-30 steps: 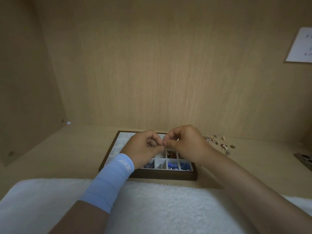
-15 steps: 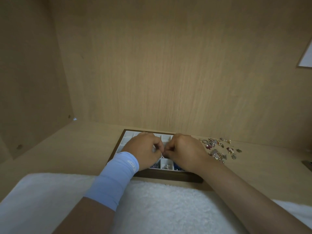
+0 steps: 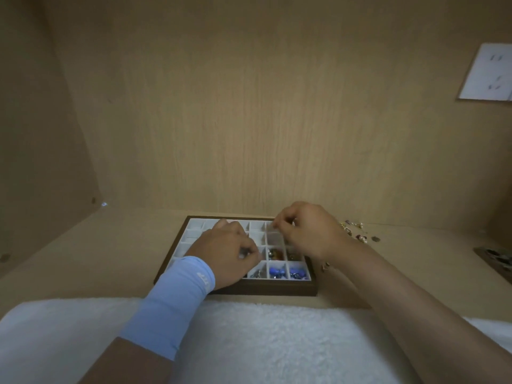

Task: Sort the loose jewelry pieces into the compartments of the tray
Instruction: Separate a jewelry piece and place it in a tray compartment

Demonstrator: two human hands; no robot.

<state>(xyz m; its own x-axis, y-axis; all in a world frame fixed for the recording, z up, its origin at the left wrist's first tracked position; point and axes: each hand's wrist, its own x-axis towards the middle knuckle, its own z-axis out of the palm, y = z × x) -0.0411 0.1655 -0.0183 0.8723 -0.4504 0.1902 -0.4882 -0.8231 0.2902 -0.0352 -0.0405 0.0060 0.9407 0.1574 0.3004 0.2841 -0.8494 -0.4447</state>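
A dark wooden tray [image 3: 263, 291] with white compartments lies on the tan shelf. Blue beads [image 3: 277, 271] fill front-right cells and amber pieces [image 3: 275, 254] sit behind them. My left hand [image 3: 224, 250], with a light blue sleeve on the wrist, rests over the tray's middle, its thumb and finger pinched on a tiny silver piece. My right hand [image 3: 310, 231] hovers over the back-right cells, fingertips pinched; the piece in them is barely visible. Loose jewelry [image 3: 354, 234] lies on the shelf to the right of the tray.
A white fluffy cloth [image 3: 249, 342] covers the near edge. Wooden walls close in at the back and left. A second dark tray [image 3: 496, 259] pokes in at the right edge. A white paper [image 3: 487, 73] hangs on the back wall.
My hands were pressed together over the tray on one small piece. They have come apart: the right hand moved back and right, and the left stayed over the middle.
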